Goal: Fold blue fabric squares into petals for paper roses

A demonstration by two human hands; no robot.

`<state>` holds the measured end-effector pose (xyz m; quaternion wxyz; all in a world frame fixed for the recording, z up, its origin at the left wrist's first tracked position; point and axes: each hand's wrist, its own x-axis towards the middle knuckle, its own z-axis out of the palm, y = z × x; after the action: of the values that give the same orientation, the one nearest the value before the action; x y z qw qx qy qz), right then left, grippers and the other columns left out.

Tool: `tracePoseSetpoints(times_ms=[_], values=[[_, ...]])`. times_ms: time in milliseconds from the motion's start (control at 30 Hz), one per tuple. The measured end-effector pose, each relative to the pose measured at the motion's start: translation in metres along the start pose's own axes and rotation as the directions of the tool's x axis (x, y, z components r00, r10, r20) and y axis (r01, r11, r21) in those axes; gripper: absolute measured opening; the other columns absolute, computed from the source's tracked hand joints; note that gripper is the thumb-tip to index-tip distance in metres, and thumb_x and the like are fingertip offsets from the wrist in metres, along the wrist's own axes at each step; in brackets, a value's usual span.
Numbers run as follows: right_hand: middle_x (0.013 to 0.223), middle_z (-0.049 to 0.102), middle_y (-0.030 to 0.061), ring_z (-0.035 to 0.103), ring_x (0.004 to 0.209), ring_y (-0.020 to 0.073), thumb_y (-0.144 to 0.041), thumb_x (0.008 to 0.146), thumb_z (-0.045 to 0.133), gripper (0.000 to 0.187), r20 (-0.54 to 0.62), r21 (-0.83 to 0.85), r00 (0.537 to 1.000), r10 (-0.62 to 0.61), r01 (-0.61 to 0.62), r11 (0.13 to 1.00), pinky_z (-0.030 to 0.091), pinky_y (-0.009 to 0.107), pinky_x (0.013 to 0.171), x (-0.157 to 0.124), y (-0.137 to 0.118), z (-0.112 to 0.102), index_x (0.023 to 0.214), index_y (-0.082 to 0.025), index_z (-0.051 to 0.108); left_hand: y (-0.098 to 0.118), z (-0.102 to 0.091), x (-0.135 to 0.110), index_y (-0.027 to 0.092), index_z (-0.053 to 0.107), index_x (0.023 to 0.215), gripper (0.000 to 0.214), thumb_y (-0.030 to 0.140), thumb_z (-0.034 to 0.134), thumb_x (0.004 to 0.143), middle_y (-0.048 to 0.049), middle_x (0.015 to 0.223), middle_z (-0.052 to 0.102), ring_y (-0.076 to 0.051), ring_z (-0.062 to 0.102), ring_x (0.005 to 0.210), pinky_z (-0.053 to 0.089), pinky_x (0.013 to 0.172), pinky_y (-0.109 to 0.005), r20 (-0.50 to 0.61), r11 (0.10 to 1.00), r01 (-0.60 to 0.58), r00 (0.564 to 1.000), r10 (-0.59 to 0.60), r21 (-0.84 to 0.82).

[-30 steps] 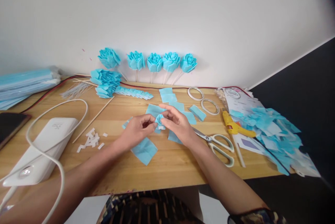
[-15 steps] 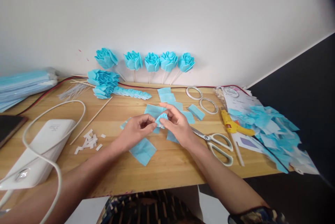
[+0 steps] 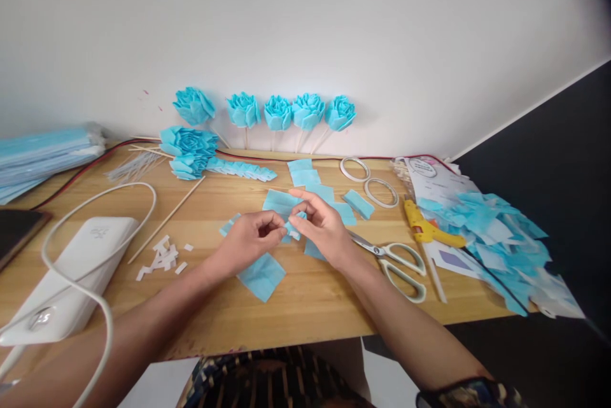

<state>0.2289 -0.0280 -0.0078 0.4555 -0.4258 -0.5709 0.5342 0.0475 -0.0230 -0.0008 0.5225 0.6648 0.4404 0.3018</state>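
Over the middle of the wooden table (image 3: 305,306) both my hands pinch one small folded blue paper piece (image 3: 292,228). My left hand (image 3: 251,241) grips it from the left with thumb and forefinger closed. My right hand (image 3: 321,225) holds its right side, fingers curled over the top. Flat blue paper squares (image 3: 261,275) lie under and around my hands. Finished blue paper flowers on sticks (image 3: 279,112) lean against the wall behind.
Scissors (image 3: 394,260) and a yellow glue gun (image 3: 427,226) lie right of my hands, beside a heap of blue scraps (image 3: 496,236). Two tape rings (image 3: 367,180) sit further back. A white device with cable (image 3: 71,277), a wooden skewer (image 3: 167,218) and white paper bits (image 3: 162,256) are on the left.
My fingers have worked the small blue piece slightly, pressing it smaller and closer together. Both hands stay in nearly the same spot; the view shifted a little.
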Motion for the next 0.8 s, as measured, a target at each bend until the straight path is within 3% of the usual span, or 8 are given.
tracePoseSetpoints(times_ms=[167,333,600,800], values=[[0.085,0.065,0.0011,0.060,0.074,0.0134,-0.043,0.088,0.062,0.042,-0.056,0.003,0.998,-0.007,0.007,1.000,0.051,0.028,0.068,-0.0002,-0.0001,-0.0027,0.126,-0.023,0.060,-0.0016,-0.0003,0.0006,0.016,0.058,0.069,0.023,0.038,0.059,0.076,0.0034,0.061,0.048,-0.010,0.040,0.058,0.031,0.054,-0.023,-0.015,0.999,-0.016,1.000,0.016,-0.030],[0.083,0.066,0.0012,0.063,0.082,0.0168,-0.046,0.091,0.058,0.040,-0.099,0.015,0.995,0.002,-0.001,1.000,0.053,0.034,0.082,0.0007,-0.0010,-0.0064,0.125,-0.025,0.062,-0.0029,-0.0017,0.0012,0.016,0.059,0.072,0.025,0.040,0.060,0.080,0.0037,0.061,0.048,-0.009,0.040,0.056,0.032,0.054,-0.022,-0.107,0.993,-0.033,0.994,0.020,-0.114],[0.080,0.062,-0.0026,0.059,0.076,0.0121,-0.030,0.081,0.067,0.044,-0.070,0.001,0.998,0.002,-0.002,1.000,0.048,0.028,0.075,0.0014,-0.0028,-0.0025,0.124,-0.022,0.059,-0.0013,-0.0035,0.0014,0.016,0.060,0.072,0.030,0.044,0.058,0.083,0.0039,0.060,0.046,-0.010,0.039,0.057,0.032,0.054,-0.023,-0.137,0.993,-0.017,0.991,0.001,-0.117],[0.079,0.061,-0.0023,0.057,0.073,0.0119,-0.028,0.081,0.066,0.043,-0.028,-0.018,1.000,0.006,-0.006,1.000,0.046,0.026,0.067,0.0006,-0.0011,0.0009,0.123,-0.021,0.058,0.0014,-0.0048,0.0002,0.015,0.063,0.082,0.029,0.044,0.061,0.081,0.0006,0.072,0.057,-0.012,0.047,0.066,0.038,0.062,-0.024,-0.106,0.989,-0.034,0.994,0.019,-0.146]])
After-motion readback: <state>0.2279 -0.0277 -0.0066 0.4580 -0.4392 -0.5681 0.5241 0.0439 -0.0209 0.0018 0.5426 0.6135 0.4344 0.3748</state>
